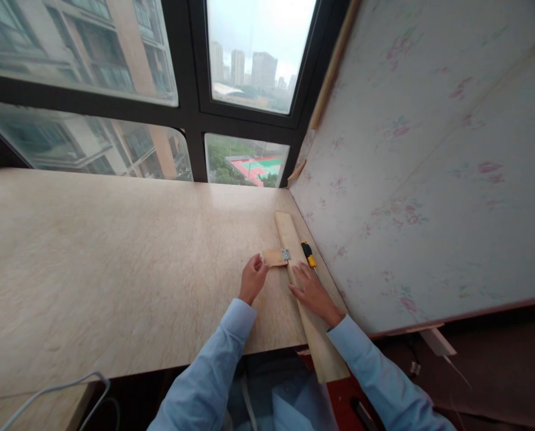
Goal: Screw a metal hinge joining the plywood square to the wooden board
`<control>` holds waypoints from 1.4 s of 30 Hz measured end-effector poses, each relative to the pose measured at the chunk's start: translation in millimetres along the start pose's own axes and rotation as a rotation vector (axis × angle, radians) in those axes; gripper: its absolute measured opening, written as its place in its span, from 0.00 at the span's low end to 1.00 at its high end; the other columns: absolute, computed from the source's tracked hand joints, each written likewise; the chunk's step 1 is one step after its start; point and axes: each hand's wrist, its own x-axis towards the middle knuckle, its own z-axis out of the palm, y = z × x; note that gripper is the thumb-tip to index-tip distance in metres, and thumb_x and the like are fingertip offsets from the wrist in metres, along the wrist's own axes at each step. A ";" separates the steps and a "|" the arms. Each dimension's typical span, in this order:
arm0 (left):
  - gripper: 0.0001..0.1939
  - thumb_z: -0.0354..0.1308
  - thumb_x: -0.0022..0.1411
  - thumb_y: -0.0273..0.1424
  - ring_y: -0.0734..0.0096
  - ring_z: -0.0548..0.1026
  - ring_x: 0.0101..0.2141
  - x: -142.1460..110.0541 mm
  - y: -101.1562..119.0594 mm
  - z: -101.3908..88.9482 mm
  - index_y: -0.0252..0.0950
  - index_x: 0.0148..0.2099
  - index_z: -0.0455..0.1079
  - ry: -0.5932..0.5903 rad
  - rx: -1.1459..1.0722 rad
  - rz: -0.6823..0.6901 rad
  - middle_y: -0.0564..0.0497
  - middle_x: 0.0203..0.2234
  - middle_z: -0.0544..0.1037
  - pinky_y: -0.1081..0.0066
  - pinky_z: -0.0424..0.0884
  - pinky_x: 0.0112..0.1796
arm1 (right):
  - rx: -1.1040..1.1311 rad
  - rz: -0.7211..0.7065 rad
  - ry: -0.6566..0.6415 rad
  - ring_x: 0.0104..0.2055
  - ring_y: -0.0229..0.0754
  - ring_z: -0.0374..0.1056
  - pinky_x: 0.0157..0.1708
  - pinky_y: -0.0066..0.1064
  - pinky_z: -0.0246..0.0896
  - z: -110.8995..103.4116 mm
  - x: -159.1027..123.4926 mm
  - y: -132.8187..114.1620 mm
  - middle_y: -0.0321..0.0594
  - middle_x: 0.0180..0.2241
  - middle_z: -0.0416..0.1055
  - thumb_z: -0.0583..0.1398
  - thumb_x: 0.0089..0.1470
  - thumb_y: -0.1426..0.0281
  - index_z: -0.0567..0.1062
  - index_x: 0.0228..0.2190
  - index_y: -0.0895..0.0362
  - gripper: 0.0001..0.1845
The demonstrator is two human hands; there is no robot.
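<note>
A long pale wooden board (pixel 317 335) lies on the stone-look counter, its near end jutting past the front edge. A small metal hinge (pixel 286 254) joins it to a short wooden piece (pixel 274 258) that sticks out to the left. My left hand (pixel 253 280) pinches the free left end of that short piece. Fingers stretched out, my right hand (pixel 313 292) rests on the board just below the hinge, gripping nothing. Right of the board, close to my right fingers, is a black and yellow screwdriver (pixel 309 254), its tip towards me.
A flowered wall (pixel 411 179) bounds the counter (pixel 114 269) on the right. Dark-framed windows (pixel 190 120) stand along the back. A grey cable (pixel 51 388) curves over the near left corner.
</note>
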 end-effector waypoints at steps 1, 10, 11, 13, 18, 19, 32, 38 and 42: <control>0.20 0.61 0.56 0.25 0.60 0.75 0.49 -0.7 -1.4 -0.8 0.29 0.52 0.69 -0.012 0.003 0.007 0.35 0.51 0.74 0.60 0.69 0.52 | -0.009 -0.010 0.006 0.66 0.56 0.51 0.64 0.50 0.50 0.2 1.0 0.8 0.60 0.63 0.56 0.55 0.59 0.64 0.65 0.58 0.64 0.28; 0.16 0.59 0.56 0.25 0.62 0.78 0.43 -10.2 -7.4 -23.7 0.31 0.49 0.72 -0.103 0.077 0.132 0.39 0.43 0.79 0.60 0.72 0.49 | -0.134 -0.019 0.077 0.63 0.57 0.55 0.61 0.52 0.54 5.3 11.1 -2.9 0.60 0.59 0.61 0.51 0.60 0.68 0.64 0.57 0.65 0.26; 0.16 0.59 0.56 0.25 0.62 0.78 0.43 -12.8 -7.3 -27.3 0.32 0.48 0.72 -0.109 0.103 0.157 0.40 0.42 0.79 0.60 0.72 0.48 | -0.142 -0.012 0.083 0.63 0.57 0.55 0.61 0.52 0.54 6.2 12.1 -4.9 0.61 0.59 0.61 0.51 0.60 0.69 0.64 0.57 0.66 0.26; 0.16 0.59 0.55 0.24 0.62 0.78 0.41 -18.4 -7.2 -34.9 0.34 0.47 0.73 -0.124 0.147 0.204 0.42 0.41 0.79 0.59 0.72 0.48 | -0.155 0.005 0.090 0.64 0.58 0.54 0.61 0.52 0.52 7.9 14.1 -8.5 0.62 0.59 0.61 0.51 0.59 0.71 0.63 0.57 0.67 0.26; 0.16 0.61 0.51 0.23 0.62 0.77 0.40 -29.0 -8.1 -56.5 0.36 0.44 0.75 -0.151 0.134 0.220 0.43 0.40 0.79 0.59 0.72 0.48 | -0.148 0.038 0.079 0.64 0.58 0.53 0.61 0.51 0.50 8.9 19.5 -11.1 0.63 0.59 0.60 0.50 0.59 0.73 0.63 0.57 0.69 0.26; 0.16 0.61 0.51 0.23 0.63 0.77 0.40 -30.1 -8.2 -60.8 0.36 0.44 0.75 -0.155 0.129 0.217 0.43 0.40 0.79 0.59 0.72 0.49 | -0.140 0.037 0.072 0.64 0.57 0.53 0.61 0.51 0.50 8.4 20.7 -10.9 0.62 0.59 0.61 0.50 0.59 0.73 0.63 0.57 0.68 0.26; 0.13 0.60 0.53 0.25 0.62 0.79 0.39 -40.8 -5.6 -95.8 0.36 0.43 0.75 -0.156 0.134 0.252 0.43 0.37 0.80 0.59 0.74 0.46 | -0.123 0.035 -0.018 0.62 0.57 0.57 0.61 0.46 0.51 -9.1 41.4 -27.0 0.66 0.56 0.63 0.58 0.54 0.71 0.67 0.53 0.71 0.27; 0.12 0.63 0.52 0.31 0.62 0.79 0.38 -42.3 -0.8 -109.8 0.36 0.41 0.75 -0.139 0.049 0.204 0.44 0.36 0.81 0.60 0.74 0.45 | 0.341 -0.013 0.047 0.57 0.48 0.64 0.59 0.39 0.53 -11.4 86.2 -94.7 0.53 0.51 0.72 0.60 0.52 0.69 0.75 0.44 0.61 0.17; 0.14 0.63 0.53 0.35 0.61 0.79 0.38 -42.0 1.6 -126.6 0.35 0.41 0.75 -0.101 0.020 0.185 0.43 0.37 0.81 0.62 0.75 0.42 | 0.492 0.045 0.076 0.38 0.42 0.73 0.41 0.32 0.64 9.1 109.5 -131.8 0.43 0.32 0.78 0.54 0.57 0.67 0.77 0.29 0.58 0.14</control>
